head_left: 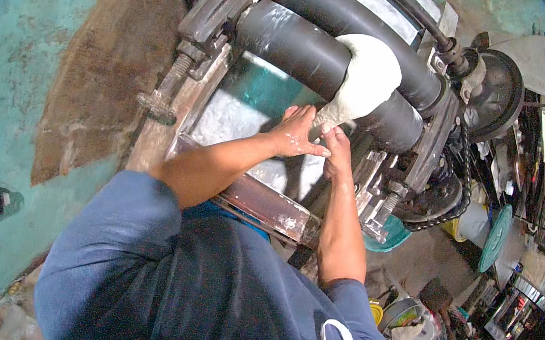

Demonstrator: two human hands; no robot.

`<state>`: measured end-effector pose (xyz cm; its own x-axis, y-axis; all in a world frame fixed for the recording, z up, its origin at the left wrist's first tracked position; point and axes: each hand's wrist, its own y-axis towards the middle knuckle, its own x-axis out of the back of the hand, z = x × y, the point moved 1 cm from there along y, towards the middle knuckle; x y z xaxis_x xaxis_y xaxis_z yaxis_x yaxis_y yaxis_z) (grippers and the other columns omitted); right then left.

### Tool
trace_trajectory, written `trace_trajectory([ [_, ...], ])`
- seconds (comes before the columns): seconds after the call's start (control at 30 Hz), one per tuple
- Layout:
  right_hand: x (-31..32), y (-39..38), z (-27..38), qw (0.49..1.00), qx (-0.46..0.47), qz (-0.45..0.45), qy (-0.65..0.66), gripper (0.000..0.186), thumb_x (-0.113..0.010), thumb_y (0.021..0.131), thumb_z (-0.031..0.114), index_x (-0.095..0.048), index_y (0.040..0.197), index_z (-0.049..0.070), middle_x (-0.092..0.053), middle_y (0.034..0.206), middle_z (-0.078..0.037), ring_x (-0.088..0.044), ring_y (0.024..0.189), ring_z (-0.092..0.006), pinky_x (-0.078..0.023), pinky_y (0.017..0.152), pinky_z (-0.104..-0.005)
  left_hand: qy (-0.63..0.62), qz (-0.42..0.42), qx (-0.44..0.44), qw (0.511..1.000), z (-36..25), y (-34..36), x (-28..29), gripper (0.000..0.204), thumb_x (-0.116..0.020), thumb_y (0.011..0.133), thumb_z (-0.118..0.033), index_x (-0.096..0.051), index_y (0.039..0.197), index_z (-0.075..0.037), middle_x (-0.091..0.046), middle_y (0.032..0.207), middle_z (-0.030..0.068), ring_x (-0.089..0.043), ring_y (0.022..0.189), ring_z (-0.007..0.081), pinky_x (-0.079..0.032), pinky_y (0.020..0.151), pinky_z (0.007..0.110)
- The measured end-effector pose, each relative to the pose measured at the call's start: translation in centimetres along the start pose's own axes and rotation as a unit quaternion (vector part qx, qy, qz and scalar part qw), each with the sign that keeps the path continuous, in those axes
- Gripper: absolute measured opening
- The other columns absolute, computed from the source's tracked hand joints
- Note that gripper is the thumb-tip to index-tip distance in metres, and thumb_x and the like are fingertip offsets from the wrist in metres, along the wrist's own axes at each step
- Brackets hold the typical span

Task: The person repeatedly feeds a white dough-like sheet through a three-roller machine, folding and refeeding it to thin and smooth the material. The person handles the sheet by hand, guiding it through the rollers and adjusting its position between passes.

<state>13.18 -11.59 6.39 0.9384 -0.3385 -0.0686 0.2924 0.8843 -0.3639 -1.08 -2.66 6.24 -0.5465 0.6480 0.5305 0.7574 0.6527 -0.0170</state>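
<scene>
A smooth white doughy sheet (371, 73) drapes over the near dark roller (296, 42) of a roller machine and narrows to a twisted tail toward me. My right hand (338, 152) is closed on the lower end of that tail, thumb on top. Against the tail's left side lies my left hand (296, 134), its fingers stretched out and its thumb spread toward my right hand. White residue sticks to the left hand. Whether its fingertips grip the sheet is partly hidden.
Behind runs a second dark roller (347, 21). Below my hands is a white-dusted tray (231, 120). A screw post (170, 84) stands at the left, another (388, 202) at the right. A chain (465, 195) and black wheel (492, 96) sit at the right, near a green basin (391, 235).
</scene>
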Motion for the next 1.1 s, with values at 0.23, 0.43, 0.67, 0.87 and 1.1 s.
trace_trajectory([
  [0.23,-1.3,1.8,4.3,0.985,-0.103,-0.026,-0.135,0.071,-0.072,0.079,0.056,-0.065,0.111,-0.008,-0.068,0.104,-0.016,-0.061,0.090,-0.0230,-0.047,0.081,-0.0368,0.085,0.032,-0.048,0.995,-0.4,0.7,2.0,0.076,-0.075,0.068,-0.033,-0.044,0.126,0.003,-0.048,0.121,0.0251,-0.045,0.116,0.0414,-0.038,0.102,0.047],
  [0.43,-5.3,0.7,8.8,0.966,-0.055,-0.149,-0.203,0.070,-0.069,0.079,0.059,-0.068,0.111,-0.004,-0.069,0.106,-0.021,-0.065,0.099,-0.0263,-0.048,0.088,-0.0377,0.108,-0.077,0.059,0.989,-5.3,0.2,2.8,0.060,-0.073,0.067,-0.008,-0.047,0.120,0.005,-0.049,0.122,0.0244,-0.046,0.119,0.0410,-0.042,0.101,0.048],
  [0.67,-5.8,-2.0,4.9,0.944,-0.123,-0.122,-0.280,0.072,-0.066,0.081,0.056,-0.065,0.110,-0.010,-0.067,0.108,-0.027,-0.066,0.102,-0.0316,-0.050,0.088,-0.0408,0.090,0.049,0.052,0.993,-3.7,-4.4,3.7,0.061,-0.078,0.065,-0.024,-0.056,0.114,0.003,-0.056,0.118,0.0276,-0.059,0.105,0.0416,-0.050,0.092,0.046],
  [0.87,-6.1,-7.9,3.8,0.974,-0.054,0.185,-0.119,0.072,-0.081,0.074,0.037,-0.054,0.131,0.002,-0.063,0.118,-0.010,-0.058,0.107,-0.0215,-0.045,0.095,-0.0338,0.006,0.220,0.015,0.975,-2.4,-8.6,7.1,0.066,-0.084,0.059,-0.021,-0.055,0.118,-0.009,-0.065,0.109,0.0186,-0.063,0.103,0.0348,-0.051,0.089,0.042],
  [1.1,-3.7,-2.2,20.5,0.861,0.198,-0.091,-0.460,0.077,-0.082,0.069,0.017,-0.048,0.137,0.004,-0.063,0.121,-0.016,-0.060,0.114,-0.0233,-0.046,0.098,-0.0361,-0.474,-0.052,-0.019,0.879,-10.7,1.4,14.7,0.093,-0.070,0.083,-0.007,-0.008,0.152,-0.005,-0.054,0.131,0.0177,-0.051,0.124,0.0252,-0.046,0.100,0.038],
])
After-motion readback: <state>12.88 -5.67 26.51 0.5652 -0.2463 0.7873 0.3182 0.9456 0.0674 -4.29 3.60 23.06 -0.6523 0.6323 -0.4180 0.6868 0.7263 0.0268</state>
